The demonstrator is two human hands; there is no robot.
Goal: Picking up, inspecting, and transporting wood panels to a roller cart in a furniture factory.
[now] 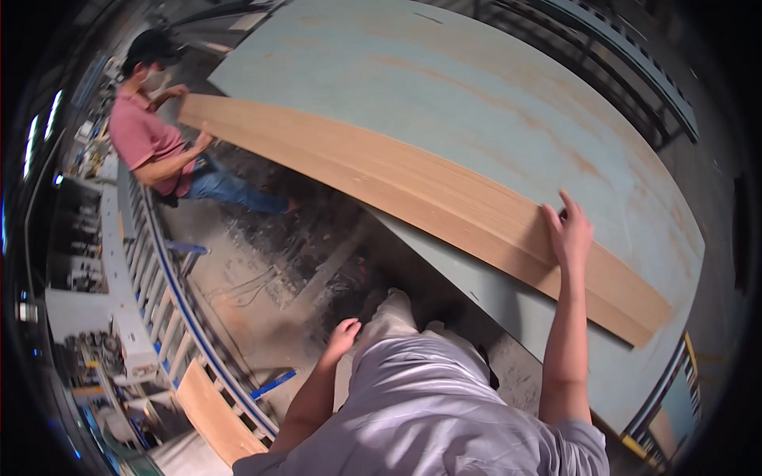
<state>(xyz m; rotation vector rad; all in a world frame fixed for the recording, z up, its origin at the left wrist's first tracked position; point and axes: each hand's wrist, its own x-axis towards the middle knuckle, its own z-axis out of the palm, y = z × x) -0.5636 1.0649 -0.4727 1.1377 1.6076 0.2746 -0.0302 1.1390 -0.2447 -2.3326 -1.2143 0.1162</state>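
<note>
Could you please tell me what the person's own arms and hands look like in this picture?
The left hand and right hand are bare, with no gloves seen. The left forearm and right forearm are uncovered, with no watch or band visible. A short, pale greyish-lavender sleeve covers the upper right arm, matching the loose shirt.

Creased lavender-grey shirt, short sleeves, pale trousers
</note>
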